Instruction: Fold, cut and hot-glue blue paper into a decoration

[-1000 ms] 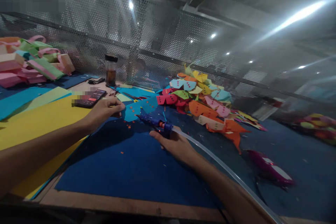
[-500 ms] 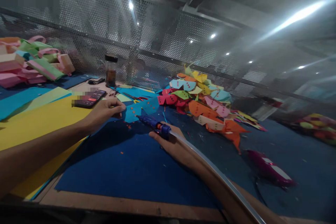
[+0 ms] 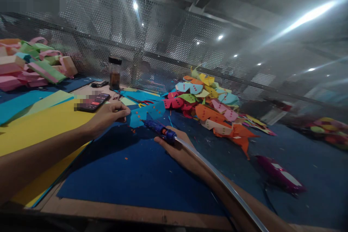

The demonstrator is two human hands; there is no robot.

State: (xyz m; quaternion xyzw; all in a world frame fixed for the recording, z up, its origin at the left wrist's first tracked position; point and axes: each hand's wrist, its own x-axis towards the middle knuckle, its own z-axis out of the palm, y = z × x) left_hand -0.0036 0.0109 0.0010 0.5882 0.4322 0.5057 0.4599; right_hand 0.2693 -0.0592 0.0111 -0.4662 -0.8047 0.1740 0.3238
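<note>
A tall perforated metal screen [image 3: 116, 29] closes off the far side of the blue work surface [image 3: 141, 185]. Over to the left a broad yellow sheet [image 3: 49, 130] lies beneath the forearm; beyond it are heaped folded paper boxes [image 3: 47, 70] (I can't see inside them from here). Bright cut-paper shapes [image 3: 213, 114] crowd the right, near a purple tool [image 3: 280, 174]. The right hand [image 3: 182, 150] grasps a blue glue gun [image 3: 160, 130], its nozzle over a blue paper cutout [image 3: 145, 114] at mid-table, whose left edge the left hand [image 3: 112, 114] pinches. Scissors [image 3: 141, 101] lie just behind. A black-lidded jar [image 3: 115, 79], partly filled with something brown, stands past the phone [image 3: 94, 102]. Tiny orange bits [image 3: 126, 158] dot the surface.
</note>
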